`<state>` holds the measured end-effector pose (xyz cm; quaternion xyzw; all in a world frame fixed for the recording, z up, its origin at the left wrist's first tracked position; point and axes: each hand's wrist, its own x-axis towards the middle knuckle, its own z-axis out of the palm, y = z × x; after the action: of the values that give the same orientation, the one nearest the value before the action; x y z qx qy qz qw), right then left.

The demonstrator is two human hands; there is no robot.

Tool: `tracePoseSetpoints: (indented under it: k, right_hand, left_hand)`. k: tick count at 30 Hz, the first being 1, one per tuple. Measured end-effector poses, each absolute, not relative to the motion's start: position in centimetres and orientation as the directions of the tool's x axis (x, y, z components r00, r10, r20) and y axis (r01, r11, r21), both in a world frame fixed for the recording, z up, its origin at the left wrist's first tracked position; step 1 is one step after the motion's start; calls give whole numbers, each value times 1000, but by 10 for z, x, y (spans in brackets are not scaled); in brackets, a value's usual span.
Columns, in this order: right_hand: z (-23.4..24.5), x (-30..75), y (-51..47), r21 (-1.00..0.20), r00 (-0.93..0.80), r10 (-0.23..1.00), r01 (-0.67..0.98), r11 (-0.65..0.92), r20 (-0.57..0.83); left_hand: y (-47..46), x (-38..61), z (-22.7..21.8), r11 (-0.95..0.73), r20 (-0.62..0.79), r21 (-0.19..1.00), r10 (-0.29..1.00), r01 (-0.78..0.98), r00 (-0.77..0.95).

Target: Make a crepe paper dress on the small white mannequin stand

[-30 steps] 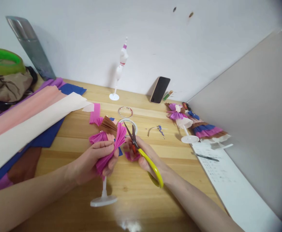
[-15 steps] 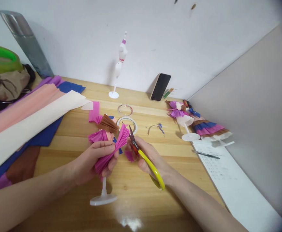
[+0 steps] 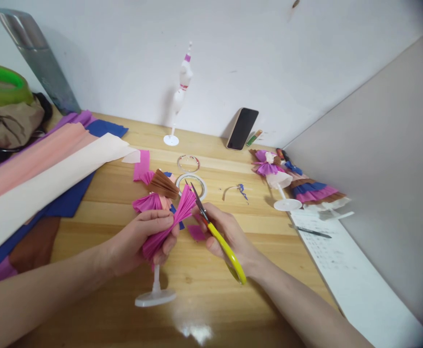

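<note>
Pinched in my left hand [image 3: 144,237] is a gathered piece of magenta crepe paper [image 3: 184,210], its pleats fanning out at both ends. Below that hand a white stand [image 3: 155,296] with a round base shows; its upper part is hidden. My right hand [image 3: 224,232] grips yellow-handled scissors [image 3: 226,246], blades parted around the paper's upper end. A small magenta paper piece [image 3: 196,233] lies by the right fingers. Just behind my left hand are a pleated brown paper piece [image 3: 163,184] and a pleated magenta bundle [image 3: 148,203].
Crepe paper sheets [image 3: 51,169] cover the left side. Tape rolls [image 3: 204,186], a white mannequin stand [image 3: 171,140] and a phone [image 3: 242,129] are toward the back. Paper-dressed figures [image 3: 269,164] stand right, near a written sheet [image 3: 327,251] with a pen [image 3: 313,232].
The scissors have shifted slightly up and left, their blades now spread wider at the magenta paper's upper end. My left hand has stayed nearly still.
</note>
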<state>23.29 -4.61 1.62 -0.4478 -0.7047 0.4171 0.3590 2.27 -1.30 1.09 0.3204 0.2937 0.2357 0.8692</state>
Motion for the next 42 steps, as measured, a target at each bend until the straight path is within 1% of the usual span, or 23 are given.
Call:
tracePoseSetpoints:
  k: [3, 8, 14, 22, 28, 32, 37, 42]
  right_hand:
    - [15, 234, -47, -914, -323, 938, 332, 234, 123]
    - [17, 234, -48, -918, -293, 954, 355, 174, 68]
    - [16, 232, -48, -923, -256, 964, 351, 157, 67]
    - [16, 233, -47, -926, -254, 965, 344, 153, 65]
    - [16, 234, -47, -942, -242, 970, 318, 107, 28]
    - [19, 236, -46, -932, -237, 972, 353, 89, 3]
    - [26, 242, -43, -869, -238, 969, 465, 169, 61]
    - [34, 250, -41, -724, -300, 940, 611, 321, 164]
  left_hand:
    - [-13, 22, 11, 687, -361, 693, 594, -220, 719]
    - [-13, 21, 10, 679, -355, 701, 597, -218, 719]
    - [-13, 22, 11, 680, -360, 700, 600, -219, 714]
    - [-14, 21, 11, 680, -369, 702, 600, -211, 710]
    - [-14, 21, 11, 693, -373, 690, 589, -211, 717]
    - [-13, 21, 10, 689, -377, 694, 594, -208, 711]
    - [-11, 21, 10, 697, -393, 689, 591, -199, 704]
    - [-10, 22, 11, 691, -393, 697, 589, -189, 706]
